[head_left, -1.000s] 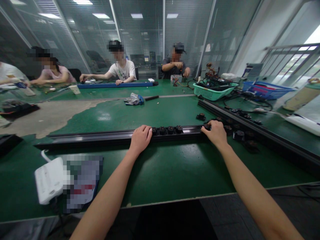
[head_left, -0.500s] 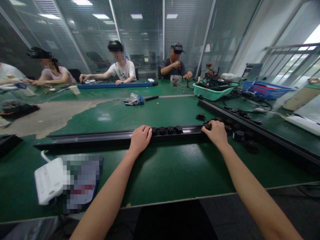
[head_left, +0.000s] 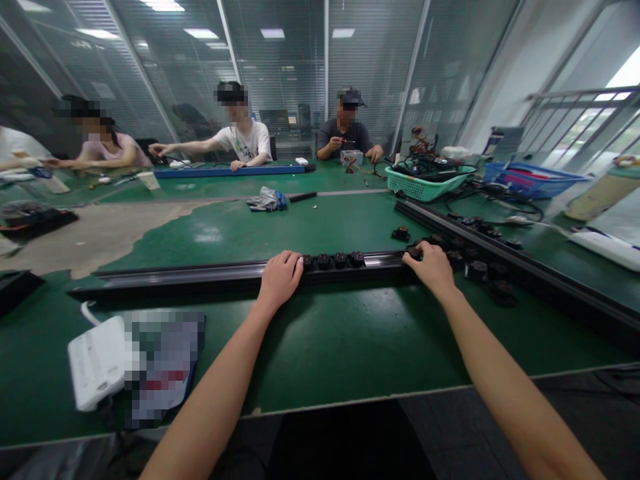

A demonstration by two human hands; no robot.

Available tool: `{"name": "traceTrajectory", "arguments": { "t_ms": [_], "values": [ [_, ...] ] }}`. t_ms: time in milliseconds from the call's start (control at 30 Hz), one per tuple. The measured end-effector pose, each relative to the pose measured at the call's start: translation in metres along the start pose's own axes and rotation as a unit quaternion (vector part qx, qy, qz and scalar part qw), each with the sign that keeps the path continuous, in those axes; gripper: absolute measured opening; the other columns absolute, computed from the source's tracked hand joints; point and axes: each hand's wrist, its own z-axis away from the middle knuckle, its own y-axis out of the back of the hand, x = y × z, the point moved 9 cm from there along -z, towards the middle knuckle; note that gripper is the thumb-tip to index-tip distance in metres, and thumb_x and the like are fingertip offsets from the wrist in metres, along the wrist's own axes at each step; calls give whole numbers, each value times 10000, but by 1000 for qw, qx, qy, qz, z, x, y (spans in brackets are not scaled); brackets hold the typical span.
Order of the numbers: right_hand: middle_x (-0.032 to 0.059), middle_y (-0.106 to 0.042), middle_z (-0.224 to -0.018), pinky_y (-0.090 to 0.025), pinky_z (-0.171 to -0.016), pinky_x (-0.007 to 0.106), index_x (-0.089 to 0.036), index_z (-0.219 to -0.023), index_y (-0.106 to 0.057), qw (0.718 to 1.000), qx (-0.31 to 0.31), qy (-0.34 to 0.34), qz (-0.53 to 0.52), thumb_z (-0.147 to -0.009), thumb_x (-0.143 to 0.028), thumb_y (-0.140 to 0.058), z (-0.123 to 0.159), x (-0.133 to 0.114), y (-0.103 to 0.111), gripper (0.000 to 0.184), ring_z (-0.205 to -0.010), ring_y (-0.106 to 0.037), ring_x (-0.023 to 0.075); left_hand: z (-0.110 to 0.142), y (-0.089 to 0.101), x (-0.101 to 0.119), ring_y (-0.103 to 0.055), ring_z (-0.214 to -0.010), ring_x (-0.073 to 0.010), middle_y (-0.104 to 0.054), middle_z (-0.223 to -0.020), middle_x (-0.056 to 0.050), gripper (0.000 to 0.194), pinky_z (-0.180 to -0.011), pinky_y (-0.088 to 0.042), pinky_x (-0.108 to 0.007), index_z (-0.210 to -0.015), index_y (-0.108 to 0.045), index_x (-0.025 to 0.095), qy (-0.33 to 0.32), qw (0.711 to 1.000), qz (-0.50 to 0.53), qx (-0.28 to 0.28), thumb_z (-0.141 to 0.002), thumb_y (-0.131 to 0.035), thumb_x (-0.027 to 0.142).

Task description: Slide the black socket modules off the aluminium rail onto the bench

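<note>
Co-workers' arms (head_left: 187, 147) across the bench have shifted. Nearest, the left hand (head_left: 281, 279) and right hand (head_left: 433, 269) lie curled on a black aluminium rail (head_left: 200, 279), whether gripping unclear, with round black fittings (head_left: 333, 260) between them; a teal plastic basket (head_left: 425, 177) sits beyond.

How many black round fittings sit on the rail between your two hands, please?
4, in a row on the black rail: the first beside the left hand, then the second, third and fourth toward the right hand. More may hide under the hands.
</note>
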Motion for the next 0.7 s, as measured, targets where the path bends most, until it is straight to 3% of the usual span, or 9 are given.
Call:
{"name": "traceTrajectory", "arguments": {
  "t_ms": [700],
  "values": [
    [135,-612,-1034,-472,-807,411,-201,-992,-636,1000,19,2,6,-810,-501,-569,-1,4,2,357,-972,-573,302,-1,0,1,-630,-994,-232,-673,-1086,-92,371,-902,-472,-371,-1084,-646,207,3,1000,-6,-1,-1050,-309,358]
  ]
}}
